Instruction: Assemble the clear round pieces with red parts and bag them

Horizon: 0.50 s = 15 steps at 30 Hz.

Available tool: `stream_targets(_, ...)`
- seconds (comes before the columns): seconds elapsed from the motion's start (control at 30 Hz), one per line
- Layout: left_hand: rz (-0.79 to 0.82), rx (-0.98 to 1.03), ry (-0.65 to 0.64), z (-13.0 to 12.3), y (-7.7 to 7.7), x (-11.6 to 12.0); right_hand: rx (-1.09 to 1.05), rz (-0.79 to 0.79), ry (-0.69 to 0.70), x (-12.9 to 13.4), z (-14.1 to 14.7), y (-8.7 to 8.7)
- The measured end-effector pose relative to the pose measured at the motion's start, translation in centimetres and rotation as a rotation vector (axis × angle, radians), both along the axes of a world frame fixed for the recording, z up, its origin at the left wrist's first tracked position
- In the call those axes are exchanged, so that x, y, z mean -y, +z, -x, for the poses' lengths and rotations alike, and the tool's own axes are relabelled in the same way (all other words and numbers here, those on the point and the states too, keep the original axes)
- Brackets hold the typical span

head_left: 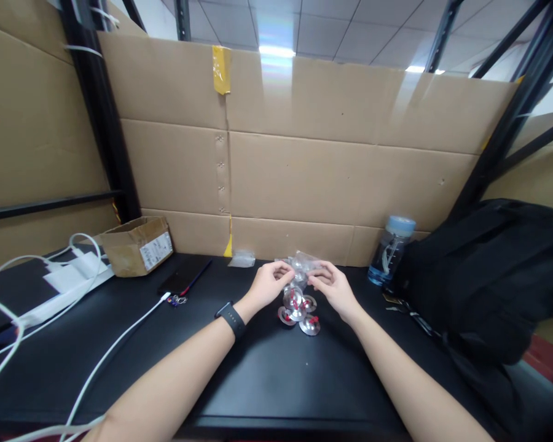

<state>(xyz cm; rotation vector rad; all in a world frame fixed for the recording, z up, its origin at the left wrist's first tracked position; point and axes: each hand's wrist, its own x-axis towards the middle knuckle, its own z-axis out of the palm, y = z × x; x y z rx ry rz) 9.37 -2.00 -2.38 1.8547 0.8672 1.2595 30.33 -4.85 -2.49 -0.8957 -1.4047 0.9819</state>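
Note:
My left hand [271,282], with a dark watch [231,320] on its wrist, pinches the left side of a clear plastic bag [304,262]. My right hand [335,287] has its thumb and fingers closed on the bag's right side. Inside or just under the plastic are more shiny pieces, partly hidden. Between my hands and just in front of them, several round silver metal discs [309,325] with red parts lie in a small heap on the black table [276,380].
An open cardboard box [136,245], a white power strip [74,288] with cables and a dark phone [184,276] are on the left. A small plastic packet [242,259] lies by the cardboard wall. To the right are a water bottle [391,250] and a black backpack [488,276].

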Motion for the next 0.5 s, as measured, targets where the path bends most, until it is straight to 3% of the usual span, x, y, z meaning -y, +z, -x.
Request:
stream_targets(0.27, 0.02, 0.163, 0.028, -0.07, 0.23, 0.27, -0.141, -0.021, -0.042, -0.18, 0.05, -0.1)
stream_targets(0.5, -0.102, -0.091, 0.011, 0.38, -0.01, -0.04, 0.02, -0.025, -0.029, -0.04, -0.22, 0.03)
